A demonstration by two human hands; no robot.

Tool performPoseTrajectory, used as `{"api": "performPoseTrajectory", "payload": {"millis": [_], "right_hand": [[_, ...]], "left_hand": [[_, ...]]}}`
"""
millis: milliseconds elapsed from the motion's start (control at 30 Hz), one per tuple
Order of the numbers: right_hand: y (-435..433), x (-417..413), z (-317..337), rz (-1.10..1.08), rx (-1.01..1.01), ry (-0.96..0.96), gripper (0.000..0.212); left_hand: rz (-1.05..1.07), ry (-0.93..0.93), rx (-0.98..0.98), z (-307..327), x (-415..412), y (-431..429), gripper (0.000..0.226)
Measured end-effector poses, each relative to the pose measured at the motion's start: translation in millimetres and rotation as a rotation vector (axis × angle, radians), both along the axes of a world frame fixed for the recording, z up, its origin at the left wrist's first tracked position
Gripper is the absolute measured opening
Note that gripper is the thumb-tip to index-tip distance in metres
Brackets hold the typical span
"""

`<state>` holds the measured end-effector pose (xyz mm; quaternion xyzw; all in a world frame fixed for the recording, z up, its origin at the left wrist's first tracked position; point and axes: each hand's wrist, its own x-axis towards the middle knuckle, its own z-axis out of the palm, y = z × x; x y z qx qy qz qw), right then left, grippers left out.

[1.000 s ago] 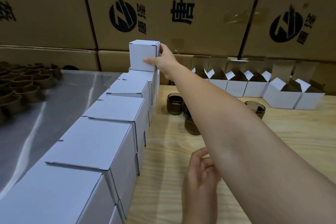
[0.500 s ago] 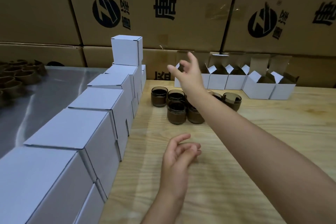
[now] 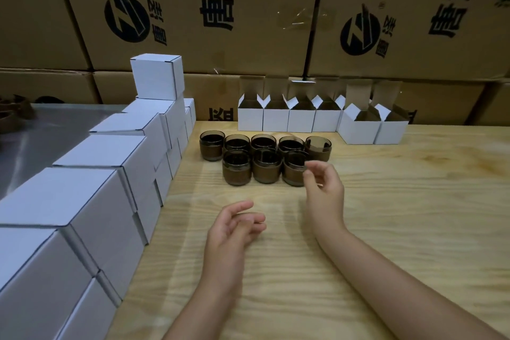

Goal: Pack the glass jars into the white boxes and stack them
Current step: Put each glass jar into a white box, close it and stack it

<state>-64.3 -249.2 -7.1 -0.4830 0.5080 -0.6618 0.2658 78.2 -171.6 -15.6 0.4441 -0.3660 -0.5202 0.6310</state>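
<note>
Eight brown glass jars (image 3: 263, 157) clustered on pale wooden table (image 3: 400, 215), left hand (image 3: 234, 229) nearside, loosely curled, empty, right hand (image 3: 324, 190) beside front-right jar, relaxed, empty

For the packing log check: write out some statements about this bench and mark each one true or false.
1. The left grip and the right grip hold nothing. True.
2. Six open white boxes stand along the back. True.
3. The glass jars lie tipped on their sides. False: all eight stand upright in two rows on the wooden table.
4. One closed box sits atop the far end of the stacked closed boxes. True.
5. The right grip touches an open box. False: it hovers by the front row of jars, short of the boxes.
</note>
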Motion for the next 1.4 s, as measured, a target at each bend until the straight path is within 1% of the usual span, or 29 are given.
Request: {"api": "performPoseTrajectory", "payload": {"millis": [67,100,133,167,267,333,467,533,600,633,733,833,933,967,1000,1100,1267,1333,1400], "right_hand": [[-21.6,2.3,15.2,-0.007,-0.035,0.109,0.013],[-38.4,3.6,25.6,0.000,-0.046,0.197,0.012],[-58.0,5.9,36.9,0.018,-0.048,0.310,0.016],[-79.7,10.1,47.4,0.048,-0.037,0.434,0.025],[-145.1,27.1,67.0,0.182,0.080,0.728,0.051],[-181.8,38.4,70.2,0.262,0.178,0.835,0.058],[-231.8,60.6,65.9,0.355,0.366,0.946,0.067],[-246.2,65.4,58.7,0.373,0.446,0.958,0.068],[-254.5,65.4,50.2,0.378,0.513,0.901,0.067],[-256.7,64.8,47.0,0.372,0.511,0.877,0.066],[-256.2,66.4,44.8,0.331,0.433,0.911,0.062],[-248.6,69.9,45.9,0.333,0.385,0.974,0.064],[-229.3,71.1,55.8,0.332,0.271,0.960,0.063],[-219.7,71.1,62.3,0.323,0.216,0.944,0.061],[-208.0,70.3,69.6,0.307,0.157,0.925,0.059],[-162.8,59.3,88.8,0.206,-0.013,0.888,0.043],[-54.6,27.3,92.9,0.032,-0.238,0.889,0.023],[-9.2,16.3,81.4,-0.029,-0.286,0.914,0.018],[31.0,9.4,65.2,-0.044,-0.271,0.935,0.015]], "left_hand": [[0.008,-0.003,-0.005,-1.8,0.0,-1.1,0.019],[0.008,-0.001,-0.010,-3.3,0.0,-1.8,0.019],[0.005,-0.002,-0.014,-4.6,-0.2,-2.6,0.019],[0.004,-0.004,-0.017,-6.1,0.2,-3.6,0.019],[0.004,0.015,-0.015,-9.7,3.2,-8.3,0.022],[-0.004,0.013,-0.015,-11.4,5.2,-11.0,0.023],[-0.038,-0.023,-0.027,-15.5,7.2,-13.0,0.024],[-0.065,-0.048,-0.034,-16.6,6.9,-12.9,0.025],[-0.082,-0.046,-0.022,-18.0,7.0,-13.3,0.025],[-0.087,-0.048,-0.018,-18.9,7.3,-13.2,0.025],[-0.091,-0.075,-0.024,-20.1,7.8,-13.5,0.025],[-0.085,-0.083,-0.042,-19.3,7.7,-12.9,0.024],[-0.046,-0.050,-0.054,-15.8,5.3,-11.1,0.016],[-0.028,-0.043,-0.053,-15.0,4.2,-10.7,0.014],[-0.012,-0.043,-0.050,-15.3,3.6,-10.3,0.017],[-0.007,-0.050,-0.051,-14.3,2.2,-8.6,0.022],[-0.005,-0.057,-0.066,-6.5,1.8,-4.7,0.021],[-0.007,-0.051,-0.084,-3.5,1.2,-2.6,0.027],[-0.014,-0.088,-0.119,-2.3,1.4,0.3,0.036]]}}
